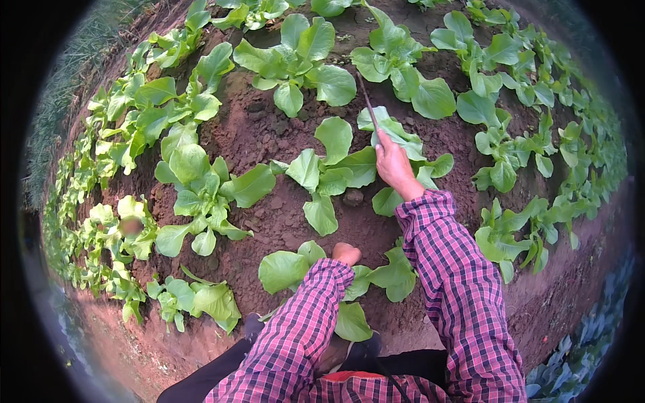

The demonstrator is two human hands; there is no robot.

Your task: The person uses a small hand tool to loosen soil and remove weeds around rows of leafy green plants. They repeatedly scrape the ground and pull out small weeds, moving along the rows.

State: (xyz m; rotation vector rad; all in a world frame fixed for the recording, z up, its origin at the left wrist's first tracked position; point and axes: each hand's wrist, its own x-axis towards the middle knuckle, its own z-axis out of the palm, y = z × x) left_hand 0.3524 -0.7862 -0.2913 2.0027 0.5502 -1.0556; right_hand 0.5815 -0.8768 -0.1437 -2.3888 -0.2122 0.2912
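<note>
My right hand (395,164) is closed around a thin dark rod (367,101). The rod points away from me over the soil, its far end close to a leafy green plant (396,60) that looks like lettuce. Beneath and beside this hand spread the leaves of another such plant (403,138). Nearer to me, my left hand (347,254) is curled into a fist just above a low plant (283,270). Its fingertips are turned out of sight, so what it holds, if anything, is hidden. Pink checked sleeves cover both forearms.
Rows of lettuce-like plants (191,195) grow on a raised bed of reddish-brown crumbly soil (259,127). Small clods lie between them. My shoes are at the bed's near edge. Grass (64,107) borders the far left, and bluish-green leaves (571,363) the lower right.
</note>
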